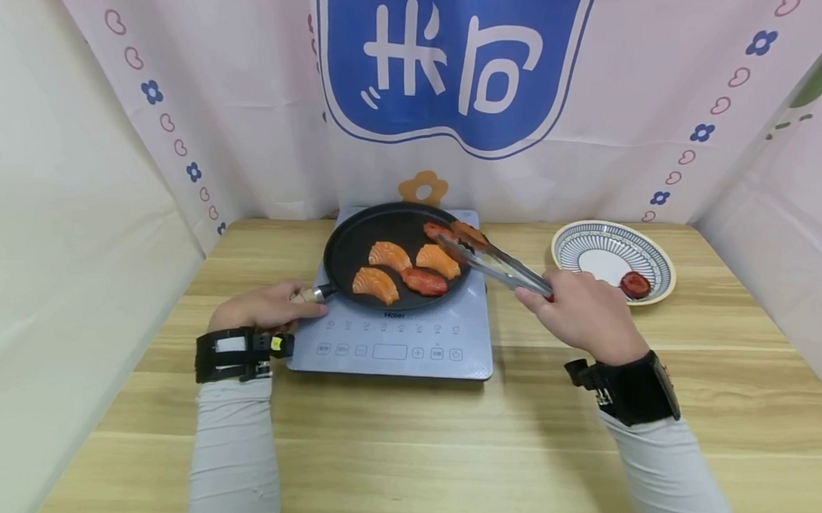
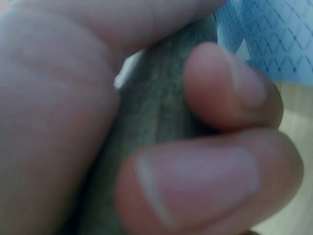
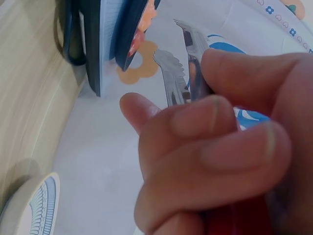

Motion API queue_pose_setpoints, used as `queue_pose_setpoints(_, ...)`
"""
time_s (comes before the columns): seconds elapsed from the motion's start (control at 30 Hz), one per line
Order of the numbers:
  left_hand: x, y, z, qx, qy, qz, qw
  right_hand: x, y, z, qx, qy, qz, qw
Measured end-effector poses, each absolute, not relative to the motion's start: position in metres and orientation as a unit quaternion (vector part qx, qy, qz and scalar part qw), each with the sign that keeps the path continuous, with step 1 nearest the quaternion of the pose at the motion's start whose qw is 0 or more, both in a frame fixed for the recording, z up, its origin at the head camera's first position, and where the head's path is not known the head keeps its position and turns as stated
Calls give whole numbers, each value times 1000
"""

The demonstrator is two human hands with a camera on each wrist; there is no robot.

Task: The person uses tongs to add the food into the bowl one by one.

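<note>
A black frying pan (image 1: 349, 235) holds several orange and red slices that look like salmon (image 1: 376, 284) and other meat. My left hand (image 1: 263, 306) grips its wooden handle (image 1: 309, 295); in the left wrist view the fingers curl round the handle (image 2: 159, 98). With my right hand (image 1: 589, 312) I hold metal tongs (image 1: 502, 266), whose tips reach over the pan's right side, by a red slice (image 1: 437, 232) and a browner one (image 1: 471, 233). The right wrist view shows the tongs' tips (image 3: 171, 68) apart, with nothing between them there.
Beneath the pan lies a flat induction cooker (image 1: 407, 362) with its touch panel toward me. A patterned plate (image 1: 568, 243) stands to the right with one dark red slice (image 1: 635, 285) on it. A printed cloth (image 1: 266, 131) hangs behind the wooden table (image 1: 404, 452).
</note>
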State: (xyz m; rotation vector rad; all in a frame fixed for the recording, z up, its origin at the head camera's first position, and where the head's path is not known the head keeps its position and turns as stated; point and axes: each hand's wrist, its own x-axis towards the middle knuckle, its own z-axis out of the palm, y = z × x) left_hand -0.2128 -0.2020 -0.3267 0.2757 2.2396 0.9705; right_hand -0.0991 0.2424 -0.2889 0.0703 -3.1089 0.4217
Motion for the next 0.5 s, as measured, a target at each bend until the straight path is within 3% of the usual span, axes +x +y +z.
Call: queue_pose_setpoints(0.5, -213, -204, -327, 103, 864, 366, 331, -93, 265, -286, 10, -992, 125, 7)
